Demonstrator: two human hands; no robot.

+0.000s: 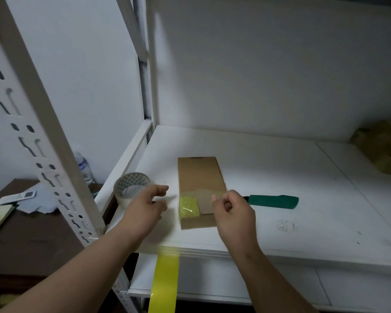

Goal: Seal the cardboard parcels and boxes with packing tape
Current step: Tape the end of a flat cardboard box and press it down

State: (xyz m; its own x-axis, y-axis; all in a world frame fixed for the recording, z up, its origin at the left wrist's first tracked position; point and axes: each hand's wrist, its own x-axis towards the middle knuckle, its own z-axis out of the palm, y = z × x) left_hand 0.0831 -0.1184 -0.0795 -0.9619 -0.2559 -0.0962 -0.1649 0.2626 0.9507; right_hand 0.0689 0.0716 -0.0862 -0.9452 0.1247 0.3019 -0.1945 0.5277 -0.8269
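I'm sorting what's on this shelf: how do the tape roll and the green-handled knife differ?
The tape roll is a clear ring with a patterned core; the knife is long and flat with a green handle. The tape roll stands at the shelf's left edge beside the left hand; the knife lies flat right of the cardboard parcel, partly hidden by the right hand. Both rest on the white shelf.

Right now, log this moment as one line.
left hand: beside tape roll | right hand: pinching tape over parcel | knife: on shelf, idle
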